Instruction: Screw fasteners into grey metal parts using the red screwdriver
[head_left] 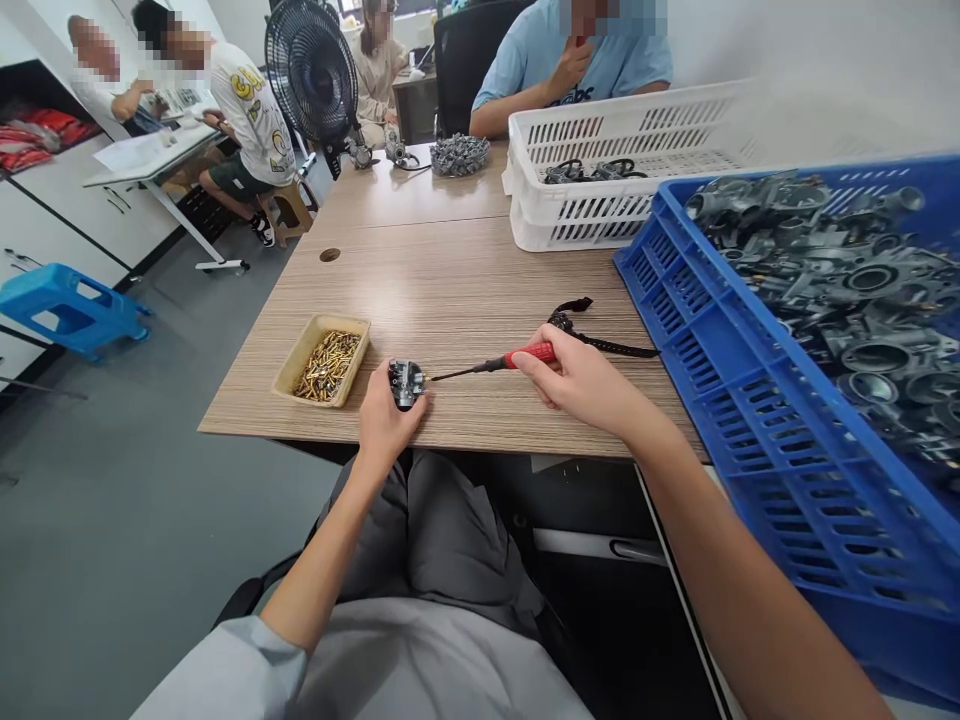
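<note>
On the tabletop (420, 270), a tray (358, 360) is set at ten o'clock from the left hand (384, 415). By the right hand's (574, 375) closed fingers a red-handled screwdriver (491, 365) is gripped, aimed toward nine o'clock; the metal part (406, 383) is pinched by the left's half-curled fingers.

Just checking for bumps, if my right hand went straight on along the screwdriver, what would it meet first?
Probably the metal part in your left hand; the screwdriver seems to touch it, though depth is unclear.
</note>
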